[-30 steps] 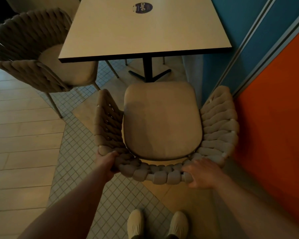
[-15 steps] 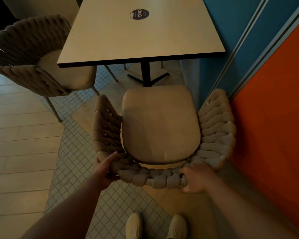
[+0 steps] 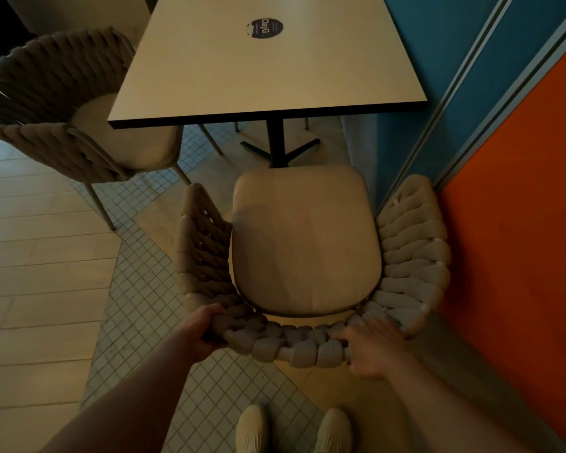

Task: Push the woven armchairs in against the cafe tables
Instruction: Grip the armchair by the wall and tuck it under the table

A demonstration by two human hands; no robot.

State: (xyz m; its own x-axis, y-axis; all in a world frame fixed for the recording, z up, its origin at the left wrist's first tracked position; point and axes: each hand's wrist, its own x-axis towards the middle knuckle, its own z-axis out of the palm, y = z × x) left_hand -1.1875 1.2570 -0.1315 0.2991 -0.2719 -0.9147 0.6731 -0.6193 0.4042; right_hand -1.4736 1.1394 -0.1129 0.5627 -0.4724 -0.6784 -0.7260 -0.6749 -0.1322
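Almost tucked in, one push to go

Our left hand [image 3: 206,331] curls round the corner of the armchair [image 3: 307,243] back, and our right hand [image 3: 370,351] clasps its braid. The seat shows wholly clear of the table [image 3: 242,70]. We judge an even, straight push best, minding the orange wall [image 3: 520,223] close alongside.

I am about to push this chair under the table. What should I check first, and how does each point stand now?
Left hand grips the armchair backrest: ok.
Right hand grips the backrest: ok.
Armchair tucked under the table: not ok, short of the edge.
Right armrest clear of the wall: cannot tell, very close.
Chair legs clear of the table base: cannot tell, legs hidden.
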